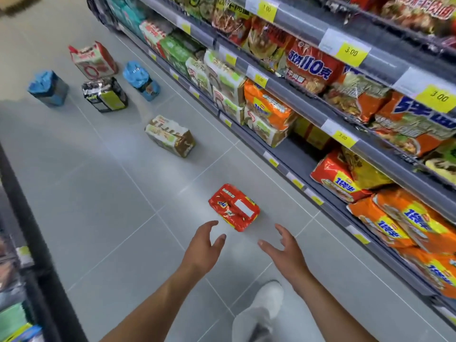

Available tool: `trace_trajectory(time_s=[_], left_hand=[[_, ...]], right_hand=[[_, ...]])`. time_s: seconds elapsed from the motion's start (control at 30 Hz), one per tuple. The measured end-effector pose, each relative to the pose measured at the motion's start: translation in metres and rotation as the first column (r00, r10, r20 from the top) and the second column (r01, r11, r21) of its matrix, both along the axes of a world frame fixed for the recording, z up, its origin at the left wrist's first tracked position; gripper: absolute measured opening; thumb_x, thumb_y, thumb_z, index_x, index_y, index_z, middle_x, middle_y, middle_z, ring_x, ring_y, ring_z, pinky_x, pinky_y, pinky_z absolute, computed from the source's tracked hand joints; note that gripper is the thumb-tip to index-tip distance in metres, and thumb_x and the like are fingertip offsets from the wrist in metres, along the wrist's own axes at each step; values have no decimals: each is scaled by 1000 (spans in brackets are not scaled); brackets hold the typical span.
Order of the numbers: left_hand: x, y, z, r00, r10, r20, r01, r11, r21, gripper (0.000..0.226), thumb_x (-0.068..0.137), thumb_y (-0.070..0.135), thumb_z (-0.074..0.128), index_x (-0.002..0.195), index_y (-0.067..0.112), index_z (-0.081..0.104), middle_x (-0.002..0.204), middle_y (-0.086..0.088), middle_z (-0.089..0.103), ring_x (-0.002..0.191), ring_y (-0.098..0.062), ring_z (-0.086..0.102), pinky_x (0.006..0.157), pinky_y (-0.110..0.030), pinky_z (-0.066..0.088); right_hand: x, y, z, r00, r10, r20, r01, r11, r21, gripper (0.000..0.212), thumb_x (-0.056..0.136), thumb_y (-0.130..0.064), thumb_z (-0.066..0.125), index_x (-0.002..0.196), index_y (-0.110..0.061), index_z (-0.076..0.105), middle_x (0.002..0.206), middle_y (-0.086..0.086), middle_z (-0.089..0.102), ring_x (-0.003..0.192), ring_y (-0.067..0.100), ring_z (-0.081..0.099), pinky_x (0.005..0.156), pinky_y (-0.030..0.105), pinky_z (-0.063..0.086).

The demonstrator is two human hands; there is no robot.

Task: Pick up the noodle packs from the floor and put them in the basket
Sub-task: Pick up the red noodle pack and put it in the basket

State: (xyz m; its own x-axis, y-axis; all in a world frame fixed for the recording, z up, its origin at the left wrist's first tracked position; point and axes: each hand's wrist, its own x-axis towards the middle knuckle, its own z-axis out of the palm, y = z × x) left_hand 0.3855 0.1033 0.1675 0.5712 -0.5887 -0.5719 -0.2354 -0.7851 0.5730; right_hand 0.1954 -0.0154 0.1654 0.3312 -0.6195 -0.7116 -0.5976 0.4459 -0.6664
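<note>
Red noodle pack (pixel 234 207) with a white label at lower centre, a cream-and-brown one (pixel 170 135) mid-frame, two blue ones (pixel 48 88) (pixel 141 80) upper left, all on a pale grey tiled floor (pixel 98 183). Yellow price tags (pixel 350 52) on the shelves.

Six noodle packs on floor. Red pack (pixel 234 207) nearest, lying flat. Beige-brown pack (pixel 170 135) beyond it, tilted. Farther: black-green pack (pixel 104 95), two blue packs (pixel 48 88) (pixel 141 80), red-white pack (pixel 92 60), all upright.

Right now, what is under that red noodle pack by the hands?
Only grey floor tile shows around the red noodle pack, which lies flat on it. The patch beneath is covered. Both open hands, left hand and right hand, are short of it.
</note>
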Motion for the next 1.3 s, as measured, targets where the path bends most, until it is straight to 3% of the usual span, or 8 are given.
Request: trace_trajectory(time_s=[0.3, 0.5, 0.6, 0.8, 0.93, 1.03, 1.13, 1.3], left_hand=[[65, -75, -56, 994, -109, -1, 109, 993, 38, 46, 101, 44, 53, 144, 28, 45, 149, 1, 52, 134, -20, 51, 102, -32, 43], [111, -113, -128, 976, -216, -2, 216, 975, 61, 44, 103, 37, 53, 142, 20, 48, 140, -2, 57, 107, -8, 49, 87, -25, 38], [127, -125, -173, 953, -304, 13, 303, 952, 52, 47, 101, 39, 55, 141, 16, 48, 136, -3, 58, 103, -7, 49, 86, -25, 38], [156, -151, -267, 945, -328, -9, 325, 933, 157, 71, 98, 50, 56, 156, 20, 29, 158, -9, 39, 138, -29, 48, 109, -45, 44], [166, -169, -312, 963, -249, -98, 265, 941, 209, 81, 93, 55, 60, 158, 22, 25, 160, -7, 38, 136, -32, 51, 108, -46, 45], [174, -173, -340, 957, -151, -246, 209, 950, 231, 81, 87, 62, 65, 153, 26, 34, 151, -6, 52, 124, -31, 62, 106, -49, 51], [177, -171, -357, 941, -84, -328, 169, 955, 242, 70, 82, 64, 69, 139, 26, 53, 127, -3, 70, 103, -26, 73, 98, -50, 56], [175, -167, -365, 931, -29, -364, 122, 964, 235, 48, 86, 61, 68, 121, 30, 59, 112, 1, 74, 95, -24, 75, 95, -49, 58]], right_hand=[[49, -34, -79, 986, -139, -91, 149, 982, 115, 75, 91, -36, 73, 154, -25, 35, 160, 7, 37, 144, 25, 41, 105, 35, 40], [84, -41, -157, 957, -230, -178, 257, 955, 149, 81, 90, -43, 71, 157, -24, 30, 163, 3, 33, 145, 26, 40, 106, 35, 40], [98, -42, -202, 931, -300, -208, 338, 925, 176, 90, 85, -53, 72, 158, -26, 27, 164, 0, 32, 144, 25, 41, 114, 49, 42], [124, -47, -285, 875, -426, -230, 476, 843, 250, 93, 85, -53, 74, 158, -26, 24, 163, 1, 35, 143, 28, 44, 112, 54, 42], [139, -49, -326, 816, -537, -216, 578, 748, 325, 70, 86, -45, 76, 145, -28, 42, 143, 0, 57, 107, 18, 64, 80, 40, 52], [145, -47, -345, 782, -591, -199, 615, 680, 400, 52, 87, -48, 73, 131, -34, 48, 117, -7, 67, 87, 9, 65, 58, 31, 46], [151, -42, -358, 743, -635, -210, 654, 623, 430, 47, 85, -53, 73, 124, -38, 50, 108, -10, 68, 94, 17, 69, 71, 42, 55], [156, -39, -372, 681, -705, -197, 707, 564, 428, 46, 83, -50, 76, 122, -37, 55, 113, -3, 73, 99, 24, 73, 88, 50, 60]])
